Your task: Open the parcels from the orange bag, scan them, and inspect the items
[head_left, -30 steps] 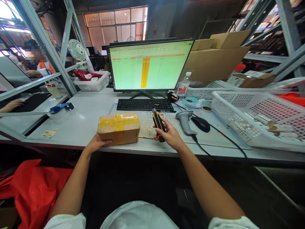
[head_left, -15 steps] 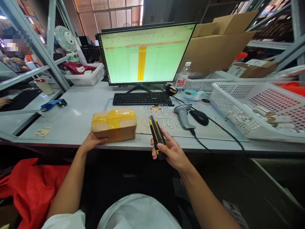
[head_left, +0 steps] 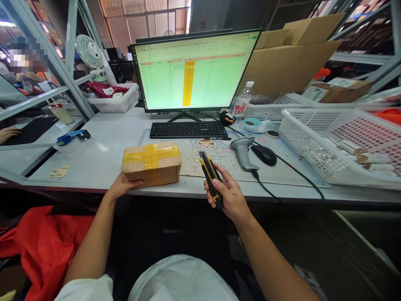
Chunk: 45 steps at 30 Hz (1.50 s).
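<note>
A small brown cardboard box [head_left: 163,173] with yellow tape across its top lies near the front edge of the desk. My left hand [head_left: 123,184] grips its lower left corner, the thumb along the front face and the other fingers mostly hidden. In my right hand [head_left: 230,194] is a black and yellow utility knife [head_left: 210,177], held just right of the box and apart from it. Its tip points up and away from me, and my thumb rests on its body.
Behind the box are a keyboard [head_left: 188,130] and a lit monitor [head_left: 197,75]. A grey barcode scanner [head_left: 244,152] and a black mouse [head_left: 265,154] lie to the right, near a white plastic basket [head_left: 300,146]. Another person's hand [head_left: 9,133] shows at far left.
The utility knife in my right hand has shifted slightly right. My left hand stays on the box, and the whole view has drifted a little.
</note>
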Motion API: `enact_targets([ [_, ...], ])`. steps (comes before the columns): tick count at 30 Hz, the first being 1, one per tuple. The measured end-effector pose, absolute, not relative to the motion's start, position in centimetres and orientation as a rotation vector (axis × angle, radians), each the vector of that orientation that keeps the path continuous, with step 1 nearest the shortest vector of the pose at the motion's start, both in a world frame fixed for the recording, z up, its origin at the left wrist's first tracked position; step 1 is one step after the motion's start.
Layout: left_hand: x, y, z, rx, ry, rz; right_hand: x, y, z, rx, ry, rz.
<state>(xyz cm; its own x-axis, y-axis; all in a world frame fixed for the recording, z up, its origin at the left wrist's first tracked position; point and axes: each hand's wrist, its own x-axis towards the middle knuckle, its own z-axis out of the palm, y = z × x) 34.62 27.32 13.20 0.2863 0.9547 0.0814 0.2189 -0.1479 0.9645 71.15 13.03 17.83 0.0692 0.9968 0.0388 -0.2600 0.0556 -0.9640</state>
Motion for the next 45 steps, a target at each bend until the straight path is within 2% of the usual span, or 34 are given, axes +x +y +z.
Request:
enact_targets([
  [25, 34.4, 27.8, 12.4, 1.581, 1.056, 0.969, 71.3, 15.0, 18.7, -1.121, -1.059, 1.143],
  [36, 34.9, 27.3, 13.3, 1.552, 1.039, 0.973, 73.1, 20.8, 22.9, -1.233, -1.363, 1.365],
  [45, 34.9, 27.6, 12.8, 1.542, 0.977, 1.003, 73.4, 20.4, 24.1, -1.202, -1.440, 1.464],
])
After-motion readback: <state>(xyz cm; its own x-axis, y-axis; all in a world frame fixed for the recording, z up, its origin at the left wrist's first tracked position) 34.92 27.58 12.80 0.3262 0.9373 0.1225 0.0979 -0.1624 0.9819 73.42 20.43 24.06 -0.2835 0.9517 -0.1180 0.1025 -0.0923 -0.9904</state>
